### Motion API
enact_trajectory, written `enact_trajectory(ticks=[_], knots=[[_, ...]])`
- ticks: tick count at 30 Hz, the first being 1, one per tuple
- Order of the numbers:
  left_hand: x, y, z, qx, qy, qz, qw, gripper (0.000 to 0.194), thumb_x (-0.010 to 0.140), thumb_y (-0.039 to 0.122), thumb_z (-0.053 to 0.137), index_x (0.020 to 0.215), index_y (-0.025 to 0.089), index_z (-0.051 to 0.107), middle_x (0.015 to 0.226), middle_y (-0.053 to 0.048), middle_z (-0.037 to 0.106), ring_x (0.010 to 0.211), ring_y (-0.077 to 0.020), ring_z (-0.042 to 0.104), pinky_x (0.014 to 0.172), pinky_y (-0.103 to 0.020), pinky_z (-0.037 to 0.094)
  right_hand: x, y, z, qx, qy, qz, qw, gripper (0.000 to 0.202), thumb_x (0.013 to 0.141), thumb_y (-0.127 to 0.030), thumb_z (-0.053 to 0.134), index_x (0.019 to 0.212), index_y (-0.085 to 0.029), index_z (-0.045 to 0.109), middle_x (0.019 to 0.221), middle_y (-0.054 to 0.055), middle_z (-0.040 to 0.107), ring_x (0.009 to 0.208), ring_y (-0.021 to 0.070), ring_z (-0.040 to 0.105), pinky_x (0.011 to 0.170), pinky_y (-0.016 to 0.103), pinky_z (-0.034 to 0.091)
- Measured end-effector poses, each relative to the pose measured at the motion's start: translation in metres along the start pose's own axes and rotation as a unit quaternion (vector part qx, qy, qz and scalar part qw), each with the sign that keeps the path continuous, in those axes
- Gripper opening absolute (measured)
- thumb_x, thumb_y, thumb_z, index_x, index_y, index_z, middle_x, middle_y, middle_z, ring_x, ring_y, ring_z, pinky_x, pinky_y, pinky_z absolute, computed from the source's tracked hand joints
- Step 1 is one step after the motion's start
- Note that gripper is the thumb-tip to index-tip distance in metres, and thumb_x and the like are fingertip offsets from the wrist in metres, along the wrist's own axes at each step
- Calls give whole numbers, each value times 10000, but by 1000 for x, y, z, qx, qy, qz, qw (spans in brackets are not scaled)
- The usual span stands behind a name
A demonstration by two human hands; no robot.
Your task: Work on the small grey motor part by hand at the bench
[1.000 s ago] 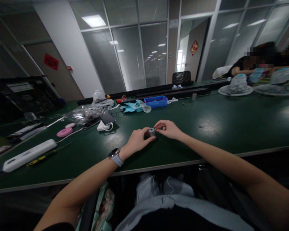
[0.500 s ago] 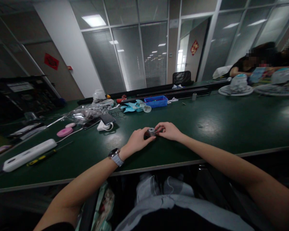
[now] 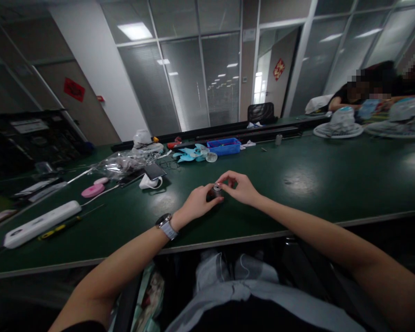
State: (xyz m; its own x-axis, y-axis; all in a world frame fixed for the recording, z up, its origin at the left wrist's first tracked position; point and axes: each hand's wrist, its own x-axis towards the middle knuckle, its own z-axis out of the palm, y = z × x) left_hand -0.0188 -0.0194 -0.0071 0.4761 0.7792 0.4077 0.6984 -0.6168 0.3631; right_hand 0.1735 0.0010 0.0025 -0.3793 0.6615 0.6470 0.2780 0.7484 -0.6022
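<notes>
A small grey metal cylinder [image 3: 217, 190] with a hole in its top stands on the green table in front of me. My left hand [image 3: 199, 201] is closed around its side, thumb in front and fingers behind. Over the cylinder's upper right edge, my right hand [image 3: 241, 188] has thumb and fingers pinched together at the top. Whether a tiny piece sits between those right fingertips is too small to see.
On the left lie a white power strip [image 3: 43, 223], a yellow-handled screwdriver [image 3: 57, 230], a pink round object [image 3: 93, 191] and a white charger [image 3: 147, 182]. Farther back are blue fan blades [image 3: 190, 153] and a blue bin [image 3: 224, 146]. A co-worker leans over the table at far right.
My right hand has moved slightly left and up, from beside the cylinder to its top. The left hand keeps its hold in the same place.
</notes>
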Motion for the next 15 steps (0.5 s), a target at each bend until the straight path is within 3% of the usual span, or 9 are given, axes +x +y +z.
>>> enact_trajectory(ticks=[15], knots=[[0, 1, -1, -5, -5, -7, 1000, 415, 859, 464, 597, 1175, 196, 578, 929, -58, 702, 829, -211, 661, 728, -301, 506, 1, 2, 0, -8, -12, 10, 1000, 126, 835, -246, 611, 931, -177, 656, 808, 17, 661, 552, 95, 477, 527, 228, 382]])
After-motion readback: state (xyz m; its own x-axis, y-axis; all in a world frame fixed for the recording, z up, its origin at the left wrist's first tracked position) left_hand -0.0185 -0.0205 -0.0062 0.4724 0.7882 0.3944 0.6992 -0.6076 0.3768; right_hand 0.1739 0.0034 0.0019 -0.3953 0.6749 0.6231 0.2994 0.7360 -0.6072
